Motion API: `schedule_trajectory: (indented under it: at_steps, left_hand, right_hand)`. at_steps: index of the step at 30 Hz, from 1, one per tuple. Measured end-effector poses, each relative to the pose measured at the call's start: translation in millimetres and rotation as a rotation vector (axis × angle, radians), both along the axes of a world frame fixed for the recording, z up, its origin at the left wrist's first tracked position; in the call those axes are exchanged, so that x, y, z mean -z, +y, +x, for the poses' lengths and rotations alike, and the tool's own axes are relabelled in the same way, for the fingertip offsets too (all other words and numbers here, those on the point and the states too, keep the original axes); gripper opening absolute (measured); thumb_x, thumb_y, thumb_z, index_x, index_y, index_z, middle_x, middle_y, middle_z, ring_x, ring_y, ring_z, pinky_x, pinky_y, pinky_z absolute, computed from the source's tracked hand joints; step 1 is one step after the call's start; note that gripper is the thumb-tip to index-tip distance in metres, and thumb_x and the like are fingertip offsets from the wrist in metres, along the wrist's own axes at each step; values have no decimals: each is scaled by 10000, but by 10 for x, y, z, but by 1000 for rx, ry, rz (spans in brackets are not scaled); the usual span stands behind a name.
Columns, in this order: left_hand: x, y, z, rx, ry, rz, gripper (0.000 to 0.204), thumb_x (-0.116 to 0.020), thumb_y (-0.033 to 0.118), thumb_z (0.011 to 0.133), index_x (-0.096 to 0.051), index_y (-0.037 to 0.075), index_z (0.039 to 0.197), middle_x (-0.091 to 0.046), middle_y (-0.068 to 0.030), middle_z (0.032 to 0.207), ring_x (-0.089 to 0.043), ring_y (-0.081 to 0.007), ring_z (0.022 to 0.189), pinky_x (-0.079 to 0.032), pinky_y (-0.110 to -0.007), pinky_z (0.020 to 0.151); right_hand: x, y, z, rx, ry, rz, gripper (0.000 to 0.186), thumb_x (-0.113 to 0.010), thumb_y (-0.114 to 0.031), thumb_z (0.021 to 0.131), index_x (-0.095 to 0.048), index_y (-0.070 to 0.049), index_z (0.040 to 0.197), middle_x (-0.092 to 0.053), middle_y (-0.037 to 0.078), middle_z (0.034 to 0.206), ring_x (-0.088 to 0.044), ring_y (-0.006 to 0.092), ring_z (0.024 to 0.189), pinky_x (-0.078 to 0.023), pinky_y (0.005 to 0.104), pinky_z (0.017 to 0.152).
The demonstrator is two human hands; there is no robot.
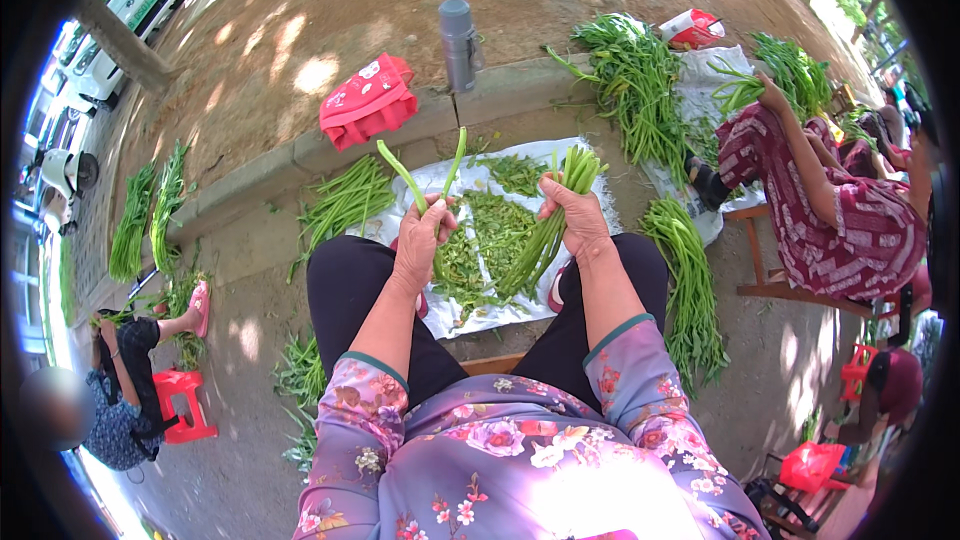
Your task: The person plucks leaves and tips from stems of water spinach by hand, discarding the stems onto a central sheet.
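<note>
My left hand [422, 242] is closed on two long green stalks [405, 176], which stick up apart from each other in a V. My right hand [582, 218] grips a thick bunch of green leaf-vegetable stems [533, 256], tilted, with cut-looking ends at the top. Between my knees lies a white woven sheet [478, 320], strewn with torn leaves and bits of stem [478, 230]. A pile of bare stems [352, 196] rests just left of the sheet. Beyond my right knee is a heap of long leafy stalks [690, 290].
On the kerb [500, 95] ahead stand a grey flask [460, 45] and a red bag [368, 100]. More leafy bundles [635, 90] lie far right, where a co-worker in patterned maroon clothes [830, 210] holds greens. Another person sits left near a red stool [182, 406].
</note>
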State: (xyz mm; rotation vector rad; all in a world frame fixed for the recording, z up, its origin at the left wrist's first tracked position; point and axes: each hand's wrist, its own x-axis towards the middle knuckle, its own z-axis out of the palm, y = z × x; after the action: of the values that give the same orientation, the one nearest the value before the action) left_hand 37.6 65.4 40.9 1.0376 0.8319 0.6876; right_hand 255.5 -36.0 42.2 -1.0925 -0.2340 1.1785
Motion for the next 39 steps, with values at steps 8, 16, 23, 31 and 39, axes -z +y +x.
schedule_trajectory:
  at_steps: [8, 16, 23, 31, 39]
  left_hand:
    - [-24, -103, 111, 64, 59, -9, 239, -557, 238, 892, -633, 46, 1011, -541, 13, 739, -423, -72, 664, -352, -210, 635]
    - [15, -209, 210, 218, 86, 10, 276, -534, 284, 906, -645, 44, 986, -518, 36, 755, -396, -80, 701, -340, -218, 678]
    - [18, -265, 247, 228, 99, 13, 294, -533, 288, 914, -616, 27, 1020, -519, 24, 747, -439, -76, 698, -353, -213, 671]
    - [10, -259, 227, 247, 90, 23, 291, -527, 283, 916, -621, 19, 994, -506, 23, 712, -440, -79, 669, -353, -217, 653]
    - [38, -235, 211, 239, 154, 20, 278, -531, 275, 909, -615, 10, 904, -499, 12, 675, -434, -85, 642, -351, -222, 632]
  right_hand:
    - [-15, 78, -208, -62, 127, 24, 242, -662, -132, 804, -616, 16, 990, -573, 37, 692, -548, 137, 569, -466, 266, 526]
    - [9, 140, -313, -123, 157, 103, 316, -654, -137, 818, -572, 19, 1080, -572, 25, 763, -566, 123, 604, -481, 268, 583]
    - [-2, 160, -340, -161, 222, 151, 357, -642, -138, 835, -537, 30, 1132, -556, 21, 780, -563, 117, 650, -520, 318, 717]
    - [24, 162, -347, -175, 235, 147, 367, -638, -122, 834, -533, 1, 1164, -578, 51, 874, -557, 131, 764, -529, 345, 756]
    - [-93, 157, -380, -177, 238, 192, 481, -614, -115, 834, -437, 2, 1266, -610, 101, 989, -576, 159, 832, -528, 349, 747]
